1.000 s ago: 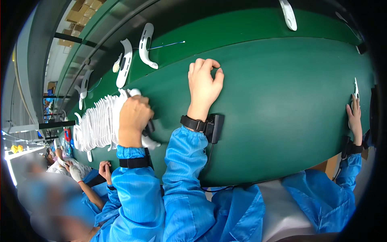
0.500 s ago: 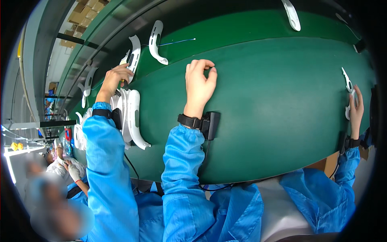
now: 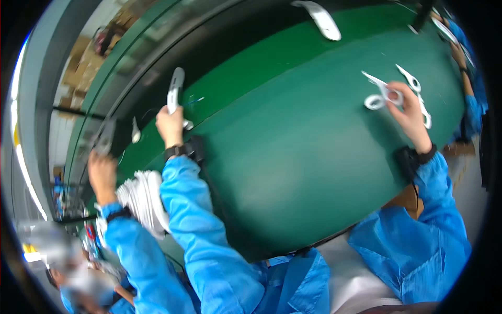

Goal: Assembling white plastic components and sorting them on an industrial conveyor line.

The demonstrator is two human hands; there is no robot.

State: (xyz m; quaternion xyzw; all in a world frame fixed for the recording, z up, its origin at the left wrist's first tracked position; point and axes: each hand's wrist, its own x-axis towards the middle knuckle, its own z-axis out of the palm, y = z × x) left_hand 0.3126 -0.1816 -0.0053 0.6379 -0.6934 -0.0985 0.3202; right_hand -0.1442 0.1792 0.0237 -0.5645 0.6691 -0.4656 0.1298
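Observation:
At the left, my left hand (image 3: 170, 127) is closed around the lower end of a curved white slotted plastic piece (image 3: 177, 86), which stands upward out of my fingers. A small white part beside that hand is mostly hidden. On the right, my right hand (image 3: 410, 112) pinches a white plastic part with a ring and a pointed tip (image 3: 384, 93), held above the green table. Close behind that hand lie another white ringed part with a pointed end (image 3: 409, 78) and a white looped piece (image 3: 426, 114).
A stack of curved white pieces (image 3: 144, 201) stands left of my left forearm. A co-worker's blurred hand (image 3: 102, 175) is beyond it. Another white piece (image 3: 324, 22) lies on the far green strip (image 3: 261, 63). At far right another person's hand (image 3: 458, 54) holds a white piece.
My left hand has moved left and taken hold of a curved white piece. My right hand has lifted a ringed white part and brought it inward. The view has turned.

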